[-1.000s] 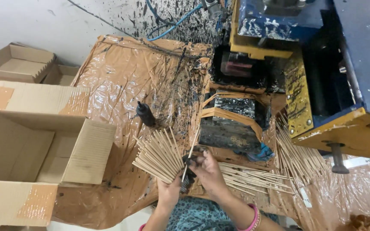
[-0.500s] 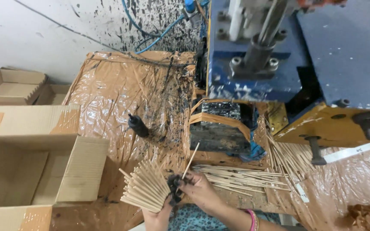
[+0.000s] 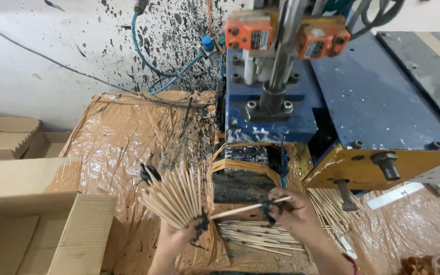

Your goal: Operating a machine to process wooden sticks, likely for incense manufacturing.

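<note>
The left hand (image 3: pixel 182 235) is gripping a fanned bundle of sticks (image 3: pixel 174 198) over the plastic-covered desk (image 3: pixel 123 137). The right hand (image 3: pixel 294 211) is pinching a single stick (image 3: pixel 240 209) just in front of the machine's black slot (image 3: pixel 245 178). A loosening left grip is likely to spill the fan; a tilted stick may jam or snap.

Left hand (image 3: pixel 179 235) clutching a fanned bundle of thin sticks (image 3: pixel 175 197), blackened fingers (image 3: pixel 199 224) at its base. Right hand (image 3: pixel 294 213) pinching a single stick (image 3: pixel 240 209) near its dark end, angled toward the bundle. Loose sticks (image 3: pixel 258 237) lying below on the desk (image 3: pixel 123 137), wrapped in brown plastic. Blue press machine (image 3: pixel 301 91) just behind; open cardboard box (image 3: pixel 36 224) at left.
</note>
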